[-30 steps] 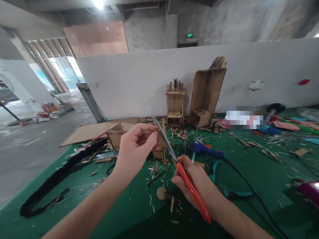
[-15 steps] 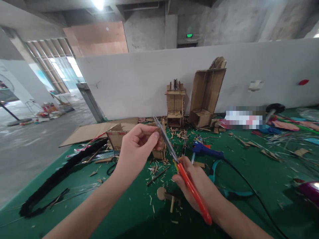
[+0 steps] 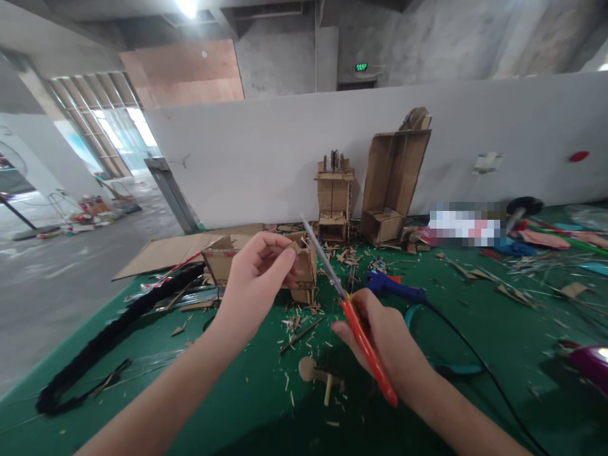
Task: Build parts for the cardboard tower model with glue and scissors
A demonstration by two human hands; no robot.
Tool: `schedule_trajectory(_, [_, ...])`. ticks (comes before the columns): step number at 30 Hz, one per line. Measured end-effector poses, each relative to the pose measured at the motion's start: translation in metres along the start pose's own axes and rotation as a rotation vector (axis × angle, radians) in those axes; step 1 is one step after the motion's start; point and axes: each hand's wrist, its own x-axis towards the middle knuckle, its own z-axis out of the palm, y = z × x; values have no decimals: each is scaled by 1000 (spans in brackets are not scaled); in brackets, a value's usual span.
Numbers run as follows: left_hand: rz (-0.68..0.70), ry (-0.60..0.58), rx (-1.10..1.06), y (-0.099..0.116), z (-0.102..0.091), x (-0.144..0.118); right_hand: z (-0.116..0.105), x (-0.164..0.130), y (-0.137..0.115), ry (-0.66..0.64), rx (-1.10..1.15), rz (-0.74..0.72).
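Craft workshop in a bare concrete hall: green-covered table (image 3: 475, 316) strewn with cardboard offcuts (image 3: 299, 316), small brown cardboard models (image 3: 335, 199), flat cardboard sheet (image 3: 166, 250), blue glue gun (image 3: 394, 288).

I have one view, worn on the head, looking forward and down over the green table (image 3: 498, 316) toward the white partition wall (image 3: 266, 158). Both hands sit close below the lens; the far wall stays well back.

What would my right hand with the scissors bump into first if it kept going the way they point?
Probably the small cardboard box by your left hand; the scissors in your right hand point past its edge, though depth is unclear.
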Motion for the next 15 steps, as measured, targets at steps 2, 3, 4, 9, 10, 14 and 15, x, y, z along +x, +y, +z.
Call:
schedule_trajectory(2, [-40, -58, 61, -1, -5, 4, -2, 3, 1, 41, 17, 3])
schedule_trajectory(3, [-63, -117, 122, -2, -9, 6, -4, 4, 2, 65, 30, 7])
schedule_trajectory(4, [-86, -200, 206, -2, -12, 9, -4, 5, 2, 90, 43, 11])
schedule_trajectory(9, [-78, -656, 678, -3, -25, 15, -7, 8, 4, 221, 97, 52])
schedule_trajectory(10, [-66, -709, 723, -4, -25, 15, -8, 9, 5, 239, 106, 56])
schedule_trajectory(14, [-49, -870, 811, -13, -23, 10, -16, 13, 3, 278, 90, 83])
schedule_trajectory(15, [-54, -913, 825, -16, -22, 9, -21, 15, 2, 273, 77, 102])
